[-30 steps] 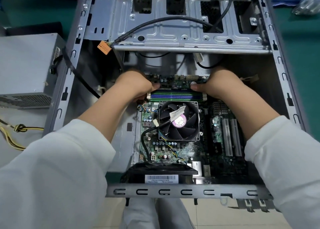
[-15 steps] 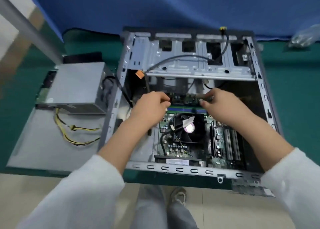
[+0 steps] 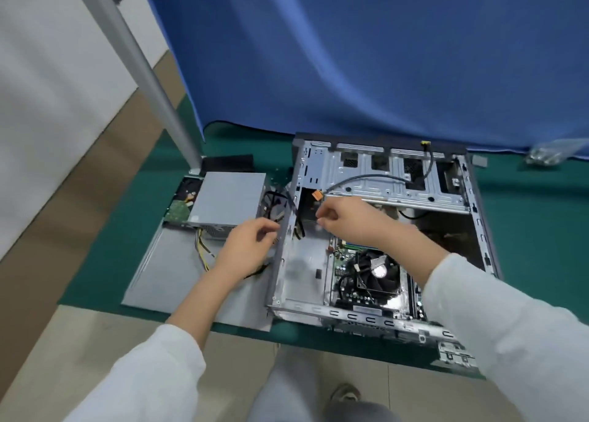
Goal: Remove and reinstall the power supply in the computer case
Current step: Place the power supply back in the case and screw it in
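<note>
So the power supply (image 3: 229,198) is a plain grey metal box sitting outside the computer case (image 3: 382,230), left of centre in the frame on the flat grey side panel (image 3: 178,272) on the green table (image 3: 535,230), long axis running roughly left-right with its black and yellow cables (image 3: 204,252) spilling out toward the case. No readable labels at this blur. Left hand (image 3: 245,249) hovers by the case's left wall, fingers loosely curled, can't tell if it's holding a cable; right hand (image 3: 347,217) is over the case's upper-left corner, fingertips pinched together, on what I can't tell.

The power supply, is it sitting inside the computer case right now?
No, the power supply lies outside the computer case, to its left on the grey side panel.
</note>
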Action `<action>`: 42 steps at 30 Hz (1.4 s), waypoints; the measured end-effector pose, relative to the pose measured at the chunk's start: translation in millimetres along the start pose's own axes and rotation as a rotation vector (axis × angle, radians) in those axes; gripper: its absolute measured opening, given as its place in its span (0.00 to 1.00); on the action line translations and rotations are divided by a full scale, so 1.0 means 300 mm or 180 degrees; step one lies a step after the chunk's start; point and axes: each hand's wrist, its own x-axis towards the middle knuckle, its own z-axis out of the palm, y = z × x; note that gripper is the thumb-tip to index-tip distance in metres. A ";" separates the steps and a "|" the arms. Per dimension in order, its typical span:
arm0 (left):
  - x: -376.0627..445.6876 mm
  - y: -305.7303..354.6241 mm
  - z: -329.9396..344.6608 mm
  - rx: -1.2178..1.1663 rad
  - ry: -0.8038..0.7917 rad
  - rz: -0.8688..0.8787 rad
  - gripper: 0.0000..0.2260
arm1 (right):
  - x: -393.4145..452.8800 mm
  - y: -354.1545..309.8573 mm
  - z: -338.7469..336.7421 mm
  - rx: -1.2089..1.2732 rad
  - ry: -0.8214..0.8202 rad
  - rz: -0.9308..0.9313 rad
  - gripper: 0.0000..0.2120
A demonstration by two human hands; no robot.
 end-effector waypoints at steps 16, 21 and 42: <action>0.100 -0.360 -0.072 -0.0325 0.1252 -0.1687 0.15 | 0.185 -0.114 0.102 0.0362 0.0147 0.0777 0.10; 0.176 -0.390 -0.095 -0.1800 0.0667 -0.2768 0.15 | 0.182 -0.101 0.113 0.0449 0.0136 0.0837 0.11; 0.091 0.068 -0.315 -0.0517 0.1507 -0.0743 0.23 | -0.009 -0.037 -0.014 0.0527 0.0054 0.0130 0.18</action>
